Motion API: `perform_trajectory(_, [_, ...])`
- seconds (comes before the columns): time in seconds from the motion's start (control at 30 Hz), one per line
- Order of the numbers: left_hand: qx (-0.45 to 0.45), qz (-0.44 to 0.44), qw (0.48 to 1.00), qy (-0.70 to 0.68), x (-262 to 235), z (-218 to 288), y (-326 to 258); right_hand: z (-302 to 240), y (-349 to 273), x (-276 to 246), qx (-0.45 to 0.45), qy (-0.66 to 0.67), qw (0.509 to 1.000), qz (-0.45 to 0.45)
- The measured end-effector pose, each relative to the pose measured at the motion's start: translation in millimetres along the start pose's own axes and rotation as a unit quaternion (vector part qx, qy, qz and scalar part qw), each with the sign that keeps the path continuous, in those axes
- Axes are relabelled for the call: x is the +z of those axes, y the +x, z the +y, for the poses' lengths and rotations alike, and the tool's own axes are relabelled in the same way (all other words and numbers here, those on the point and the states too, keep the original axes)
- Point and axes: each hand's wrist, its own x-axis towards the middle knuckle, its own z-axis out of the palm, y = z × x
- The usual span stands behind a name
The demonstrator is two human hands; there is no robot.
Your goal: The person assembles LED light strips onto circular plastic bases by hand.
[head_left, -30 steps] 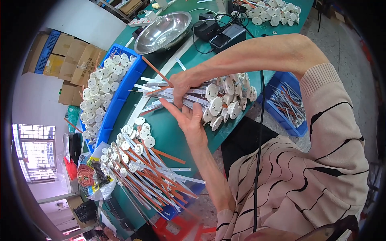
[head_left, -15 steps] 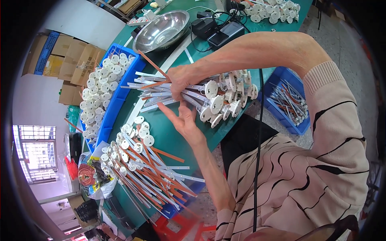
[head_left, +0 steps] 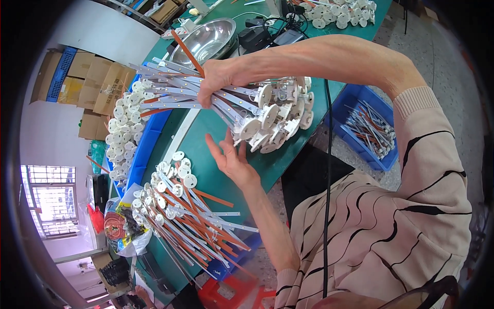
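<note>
My right hand (head_left: 215, 80) is wrapped round a thick bundle of LED strips (head_left: 177, 91), mostly white with a few orange-brown ones. White round discs (head_left: 267, 116) with clear loops cluster at the bundle's right end, and one orange-brown strip sticks up beside my thumb. My left hand (head_left: 234, 162) is open below the bundle, fingers spread, holding nothing; its fingertips come close to the lowest discs, and whether they touch is unclear. A loose pile of similar strips (head_left: 200, 226) with discs lies on the green table (head_left: 203, 175) to the lower left.
A long blue bin (head_left: 146, 147) full of white discs runs along the left. Beyond it stand a steel bowl (head_left: 211, 38) and black devices with cables (head_left: 257, 38). More discs (head_left: 345, 13) lie at the far end. A blue crate (head_left: 355, 149) of strips sits on the floor at right.
My right hand has lifted the bundle and carried it up and to the left. My left hand has come away from the strips and sits slightly lower, fingers spread.
</note>
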Motion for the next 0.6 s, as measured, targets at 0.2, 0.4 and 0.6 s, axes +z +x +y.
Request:
perform_trajectory(0.2, [0.003,-0.036,0.999,-0.010,1.2,-5.9,3.4,-21.0,-10.1,-8.9,-0.049,0.087,0.995,0.005])
perform_trajectory(0.4, [0.020,-0.034,0.995,0.087,-4.9,-21.1,8.0,-49.9,-20.6,-35.8,-0.113,0.167,0.980,0.010])
perform_trajectory(0.6, [0.049,-0.046,0.976,0.209,-7.5,-22.8,7.5,22.2,-136.0,-206.7,-0.098,0.168,0.977,0.085])
